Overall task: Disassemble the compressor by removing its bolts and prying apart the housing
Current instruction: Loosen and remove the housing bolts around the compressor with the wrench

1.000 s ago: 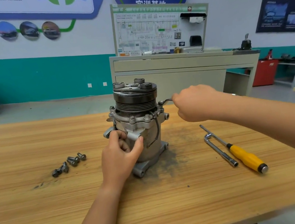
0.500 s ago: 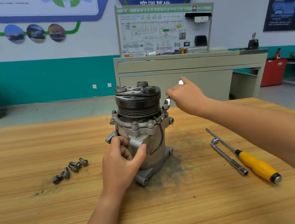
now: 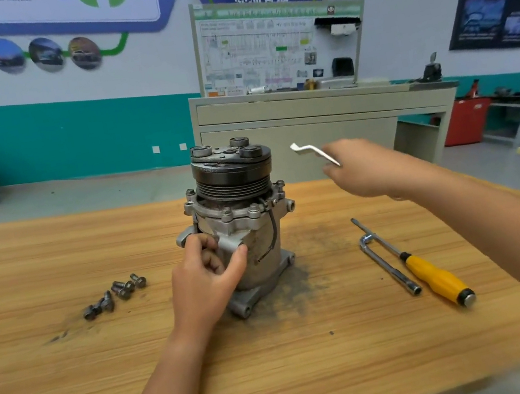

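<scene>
Gripping the grey cast-metal compressor (image 3: 242,224) with our left hand (image 3: 206,275), we curl the fingers round a lug on its near left side and lay the thumb against the body. The compressor stands upright on its mounting flange near the middle of the light wooden table (image 3: 76,385), with its black ribbed pulley on top and seated bolt heads (image 3: 227,214) showing around the collar below. Our right hand (image 3: 364,168) is raised to the right of the pulley, apart from it. Its fingers are closed round the shank of a small silver offset wrench (image 3: 311,153), whose head points back toward the compressor without touching it. Left of the compressor lies a cluster of loose grey flanged bolts (image 3: 116,293). To its right lie an L-shaped chrome socket wrench (image 3: 388,264) and, just beside that, a yellow-handled screwdriver (image 3: 435,273). Dark grit (image 3: 301,280) is smeared on the wood around the compressor's base, mostly to its right. Behind the compressor stands a beige cabinet (image 3: 307,119) carrying a diagram board.
</scene>
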Motion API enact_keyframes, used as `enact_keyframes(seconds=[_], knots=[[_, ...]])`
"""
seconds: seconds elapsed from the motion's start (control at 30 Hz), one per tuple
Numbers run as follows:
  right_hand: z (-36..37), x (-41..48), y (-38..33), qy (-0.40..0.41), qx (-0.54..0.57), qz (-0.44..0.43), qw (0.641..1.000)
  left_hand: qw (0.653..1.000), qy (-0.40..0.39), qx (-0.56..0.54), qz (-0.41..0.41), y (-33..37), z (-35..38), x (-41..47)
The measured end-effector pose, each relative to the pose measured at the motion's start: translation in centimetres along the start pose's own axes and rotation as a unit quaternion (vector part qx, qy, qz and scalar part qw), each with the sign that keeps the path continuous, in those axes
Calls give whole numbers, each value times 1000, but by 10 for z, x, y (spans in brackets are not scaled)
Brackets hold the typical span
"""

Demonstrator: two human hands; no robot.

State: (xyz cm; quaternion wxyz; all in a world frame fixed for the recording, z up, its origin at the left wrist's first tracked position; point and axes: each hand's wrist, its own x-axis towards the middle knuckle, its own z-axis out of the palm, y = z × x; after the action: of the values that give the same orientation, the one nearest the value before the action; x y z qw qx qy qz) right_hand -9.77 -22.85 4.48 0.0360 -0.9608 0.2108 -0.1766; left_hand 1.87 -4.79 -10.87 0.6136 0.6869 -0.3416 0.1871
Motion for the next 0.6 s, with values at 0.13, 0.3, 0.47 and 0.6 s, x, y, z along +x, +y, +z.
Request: enact_keyframes(seconds=[0.13,0.3,0.47,0.6], knots=[[16,-9,-12,-56,-104,-1,993,1000,-2,3,-5,1,0,-1],[14,-5,-23,-76,-223,-35,971,1000,-1,-3,1,0,0,-1],[6,-4,-37,-77,-343,-105,930,1000,0,-5,0,-1,0,-1],[1,6,-34,-100,-347,-121,925,1000,-3,-10,-1,-1,0,-1]])
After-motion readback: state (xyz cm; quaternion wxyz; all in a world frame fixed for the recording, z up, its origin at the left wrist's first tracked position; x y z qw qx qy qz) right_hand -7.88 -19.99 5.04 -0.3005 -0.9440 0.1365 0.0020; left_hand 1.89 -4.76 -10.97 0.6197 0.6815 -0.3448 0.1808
